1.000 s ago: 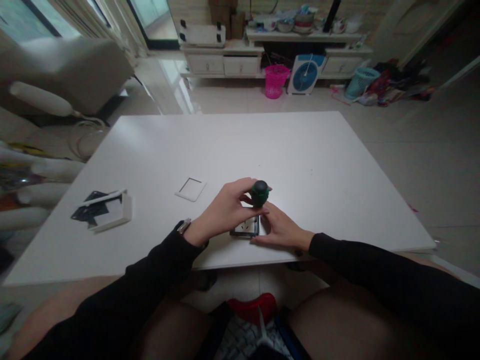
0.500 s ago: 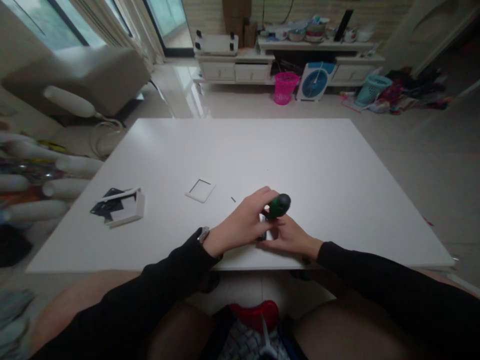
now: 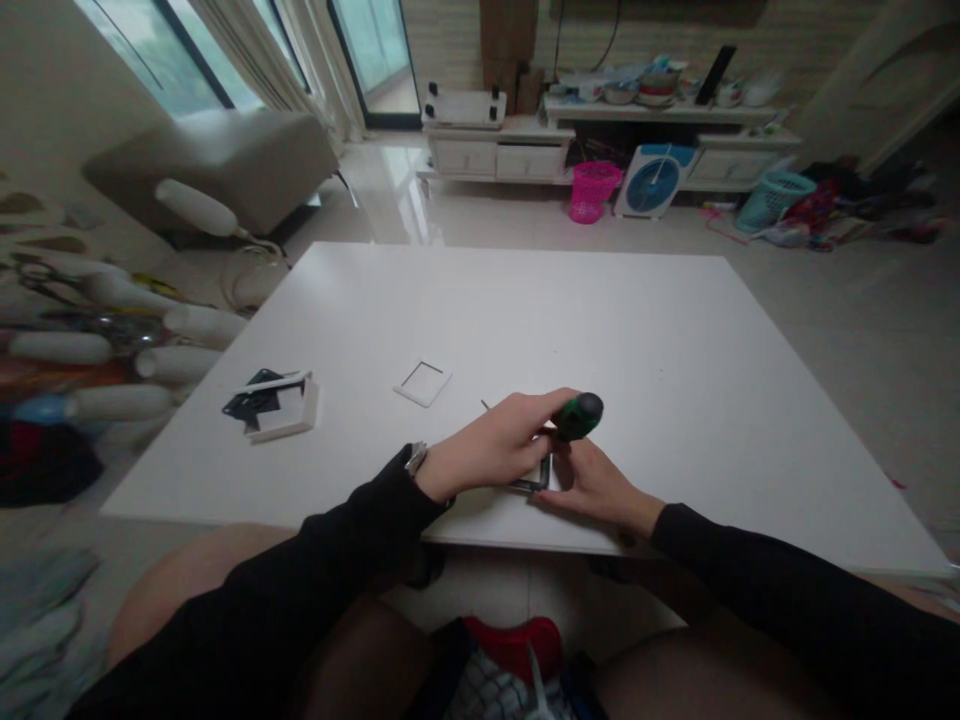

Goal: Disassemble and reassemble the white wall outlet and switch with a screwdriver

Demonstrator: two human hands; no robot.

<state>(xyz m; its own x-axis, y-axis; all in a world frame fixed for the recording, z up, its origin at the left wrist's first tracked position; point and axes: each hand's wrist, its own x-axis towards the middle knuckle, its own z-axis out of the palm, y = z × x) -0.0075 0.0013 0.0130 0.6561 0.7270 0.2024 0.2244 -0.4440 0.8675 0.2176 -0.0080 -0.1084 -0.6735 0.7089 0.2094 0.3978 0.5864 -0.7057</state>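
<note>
My left hand (image 3: 517, 435) is closed around a screwdriver (image 3: 579, 415) with a green and black handle; its tip is hidden behind my fingers. Below it, close to the table's front edge, lies a small flat piece with a dark rim (image 3: 541, 472), mostly covered by my hands. The thumb and fingers of my right hand (image 3: 592, 480) grip this piece from the right side. Further left on the white table (image 3: 637, 340) rests a thin white square frame (image 3: 424, 384). A small dark strip (image 3: 485, 404) shows just beyond my left hand.
At the table's left stands an open white box (image 3: 289, 420) with dark flat pieces (image 3: 259, 395) leaning in it. White rounded rolls (image 3: 199, 325) crowd the floor past the left edge. Beyond the table are a pink basket (image 3: 592, 190) and a blue fan (image 3: 654, 180).
The whole view has shifted, so most things appear further right. My left hand has turned a little around the screwdriver, and more of the dark-rimmed piece shows between my hands.
</note>
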